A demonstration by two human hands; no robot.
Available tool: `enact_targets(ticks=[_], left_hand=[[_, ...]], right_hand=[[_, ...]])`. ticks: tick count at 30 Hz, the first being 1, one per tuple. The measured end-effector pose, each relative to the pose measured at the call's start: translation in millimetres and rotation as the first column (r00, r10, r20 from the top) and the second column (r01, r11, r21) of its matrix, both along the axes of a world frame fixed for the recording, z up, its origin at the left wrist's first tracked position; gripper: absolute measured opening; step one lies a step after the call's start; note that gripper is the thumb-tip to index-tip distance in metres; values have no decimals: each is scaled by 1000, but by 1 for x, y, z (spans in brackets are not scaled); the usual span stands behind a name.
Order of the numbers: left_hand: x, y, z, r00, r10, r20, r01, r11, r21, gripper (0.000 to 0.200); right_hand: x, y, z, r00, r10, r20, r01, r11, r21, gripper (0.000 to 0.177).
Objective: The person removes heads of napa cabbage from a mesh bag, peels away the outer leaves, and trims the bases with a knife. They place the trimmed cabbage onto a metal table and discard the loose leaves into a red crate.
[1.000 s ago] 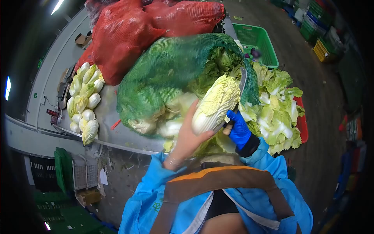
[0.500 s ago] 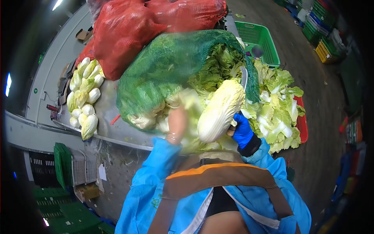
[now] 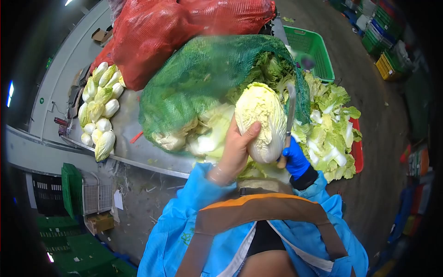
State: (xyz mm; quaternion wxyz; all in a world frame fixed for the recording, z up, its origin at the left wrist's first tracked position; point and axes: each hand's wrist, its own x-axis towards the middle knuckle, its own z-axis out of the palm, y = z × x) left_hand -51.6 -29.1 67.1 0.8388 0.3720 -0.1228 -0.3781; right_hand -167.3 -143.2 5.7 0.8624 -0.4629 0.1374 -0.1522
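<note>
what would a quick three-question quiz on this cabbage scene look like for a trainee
1. Multiple choice: what does the blue-gloved right hand hold?
a) a peeler
b) a knife
c) a brush

2. True or false: the left hand wears a blue glove too.

3. Fill in the colour: the mesh bag nearest the napa cabbage is ____.

Key:
1. b
2. False; it is bare and holds the napa cabbage.
3. Green

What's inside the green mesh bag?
Green cabbage leaves show at the mouth of the green mesh bag, pale cabbage lower down. Mesh veils the rest; the held cabbage covers part of the opening.
</note>
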Motion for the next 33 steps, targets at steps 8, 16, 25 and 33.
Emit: enact_targets(ticks=[8,16,25,33], left_hand=[[15,18,-2,873,196,447,-289,945,150,41],[33,41,-10,594,-717,364,699,684,207,23],[42,25,-10,893,-361,269,221,872,437,78],[37,-28,13,965,-252,65,255,966,-47,68]], right_hand=[[-6,-2,-42,1000,-11,-13,14,976,217,52],[-5,-4,-46,999,25,-38,4,791,612,54],[-8,-13,-4,948,-44,-314,134,954,270,63],[-10,-15,-14,993,-77,93,51,965,259,61]])
